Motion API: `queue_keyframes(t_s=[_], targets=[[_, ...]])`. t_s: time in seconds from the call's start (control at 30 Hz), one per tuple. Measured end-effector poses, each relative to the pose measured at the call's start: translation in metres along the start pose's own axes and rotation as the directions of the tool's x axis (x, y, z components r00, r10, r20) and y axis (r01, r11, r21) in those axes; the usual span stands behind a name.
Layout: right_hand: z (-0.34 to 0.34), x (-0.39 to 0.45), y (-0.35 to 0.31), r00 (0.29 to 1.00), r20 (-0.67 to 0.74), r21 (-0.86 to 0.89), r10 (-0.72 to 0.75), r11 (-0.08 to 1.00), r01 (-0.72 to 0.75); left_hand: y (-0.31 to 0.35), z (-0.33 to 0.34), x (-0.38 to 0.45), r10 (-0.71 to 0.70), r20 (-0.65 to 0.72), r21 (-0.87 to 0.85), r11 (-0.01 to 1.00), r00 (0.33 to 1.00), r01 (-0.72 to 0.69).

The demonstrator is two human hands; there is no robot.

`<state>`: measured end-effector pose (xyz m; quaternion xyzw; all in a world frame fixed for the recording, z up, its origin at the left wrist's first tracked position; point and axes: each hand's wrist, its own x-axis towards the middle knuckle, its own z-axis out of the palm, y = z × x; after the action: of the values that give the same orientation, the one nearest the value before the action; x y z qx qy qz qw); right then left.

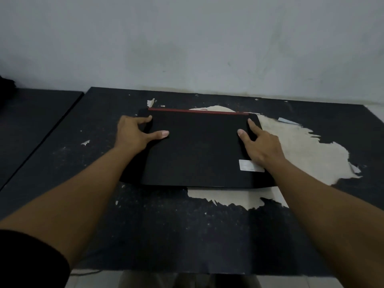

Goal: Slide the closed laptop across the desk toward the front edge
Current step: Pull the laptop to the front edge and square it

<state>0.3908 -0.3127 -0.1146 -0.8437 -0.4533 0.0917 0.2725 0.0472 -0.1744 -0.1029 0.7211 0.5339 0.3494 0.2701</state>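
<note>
Head view: closed black rectangular laptop with a red strip along its far edge (199, 150) lies flat on the dark, worn surface with pale peeled patches (187, 235), in the far half, nearer the grey wall (187, 38) than the front edge. It partly covers the big pale patch.

Left hand (133, 134) sits on the far-left corner: thumb spread out flat on the lid, fingers wrapped round the side edge. Not clamped shut, more a hook-and-press. Right hand (261, 146) mirrors it at the far-right side: thumb and index finger splayed on the lid, remaining fingers over the right edge, hidden from here. Palm sits just beyond the small white sticker (250, 165) near the front-right corner.

Why like this, my read: holding both far corners lets the arms pull straight back toward the body, and symmetric contact stops the laptop yawing as it drags. Downward thumb pressure adds friction on the lid so hands don't slip.

Orientation: long axis runs left-right, roughly parallel to the surface's front edge, with a slight skew, right end looking a bit nearer. Red hinge edge faces the wall, opening edge faces the person.

Plenty of bare surface between the laptop and the front edge, so most of the slide looks still to do.
</note>
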Motion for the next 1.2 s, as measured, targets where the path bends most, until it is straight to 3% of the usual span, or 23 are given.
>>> queue_keyframes(t_s=[0.07, 0.2, 0.73, 1.2], targets=[[0.004, -0.026, 0.015, 0.998, -0.039, -0.012, -0.038, 0.999, 0.038, -0.007, 0.003, -0.025, 0.048, -0.006, -0.011, 0.999, 0.999, -0.048], [0.002, -0.031, 0.011, 1.0, -0.018, -0.007, -0.02, 1.0, 0.02, -0.006, -0.002, -0.027, -0.005, -0.001, -0.012, 1.0, 1.0, 0.005], [-0.044, -0.124, 0.016, 0.993, -0.075, -0.018, -0.094, 0.995, 0.093, 0.016, -0.04, -0.125, 0.034, -0.057, -0.053, 0.998, 0.998, -0.037], [-0.032, -0.153, 0.041, 0.995, -0.072, 0.005, -0.062, 0.998, 0.063, 0.017, -0.031, -0.148, 0.015, -0.023, -0.065, 0.998, 1.0, -0.017]])
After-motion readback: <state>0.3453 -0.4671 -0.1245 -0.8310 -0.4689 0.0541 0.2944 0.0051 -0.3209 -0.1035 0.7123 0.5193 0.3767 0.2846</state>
